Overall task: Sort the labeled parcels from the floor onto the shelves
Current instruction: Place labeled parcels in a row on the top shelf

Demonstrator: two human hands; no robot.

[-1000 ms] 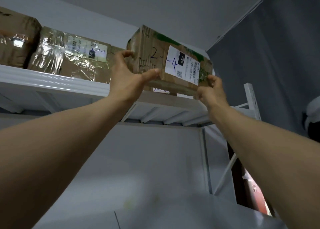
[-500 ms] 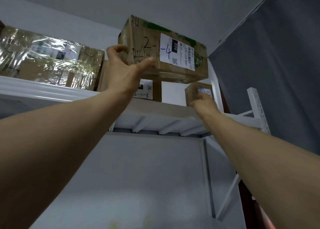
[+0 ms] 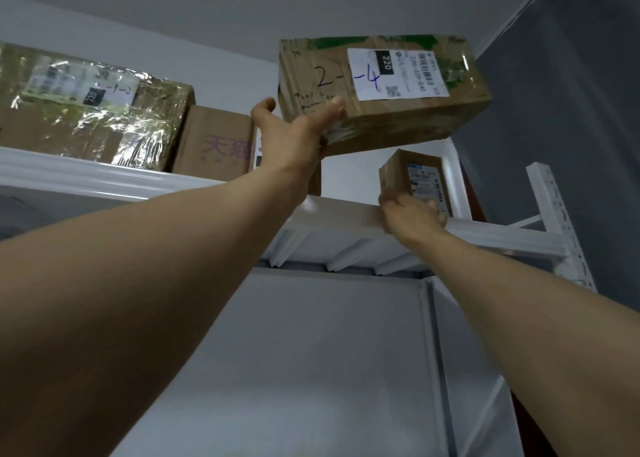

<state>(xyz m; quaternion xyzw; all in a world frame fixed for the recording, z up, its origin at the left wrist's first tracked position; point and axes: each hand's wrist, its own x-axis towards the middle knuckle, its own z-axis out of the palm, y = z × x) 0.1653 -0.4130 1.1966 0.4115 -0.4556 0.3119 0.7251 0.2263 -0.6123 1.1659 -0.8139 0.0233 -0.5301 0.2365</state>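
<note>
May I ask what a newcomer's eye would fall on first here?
The cardboard box marked 2-4, held above the shelf by the left hand gripping its left end. Below it, the right hand holds a small parcel at the shelf's front edge; a shiny plastic-wrapped parcel sits far left.

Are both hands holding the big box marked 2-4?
No, only the left hand grips the big box; the right hand holds a small box below it.

Single head-worn wide-angle view, from below, facing up at the top shelf [image 3: 86,176] and ceiling [image 3: 207,3], close in
</note>
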